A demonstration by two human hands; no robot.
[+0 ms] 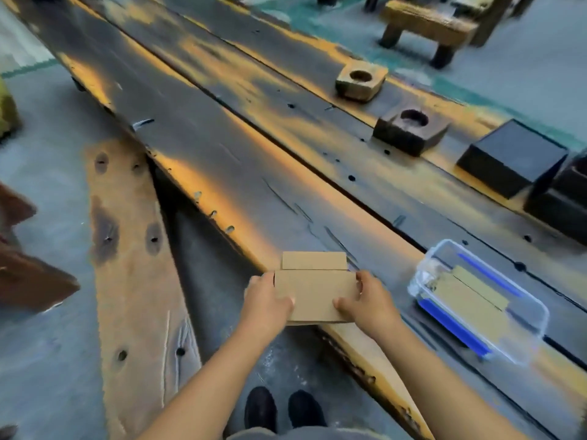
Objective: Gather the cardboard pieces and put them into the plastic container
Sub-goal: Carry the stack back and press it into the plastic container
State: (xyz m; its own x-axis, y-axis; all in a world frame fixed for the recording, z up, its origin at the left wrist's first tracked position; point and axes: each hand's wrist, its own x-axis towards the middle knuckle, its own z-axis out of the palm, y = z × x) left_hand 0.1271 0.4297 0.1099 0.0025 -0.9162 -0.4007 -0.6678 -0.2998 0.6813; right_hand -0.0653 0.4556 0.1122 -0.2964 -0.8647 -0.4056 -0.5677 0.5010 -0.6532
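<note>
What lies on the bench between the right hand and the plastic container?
Nothing: in the head view, only bare bench planking separates the right hand from the plastic container.

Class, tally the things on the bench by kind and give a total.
Cardboard pieces outside the container: 2
Plastic containers: 1
Wooden blocks with a hole: 2
Black boxes: 2
Total: 7

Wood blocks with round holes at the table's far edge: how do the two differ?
The farther wood block is pale tan; the nearer wood block is dark brown, almost black. The nearer one looks somewhat larger, though it is closer to the camera. Both are squarish, have one round hole on top, and lie flat on the table along the same edge.
</note>
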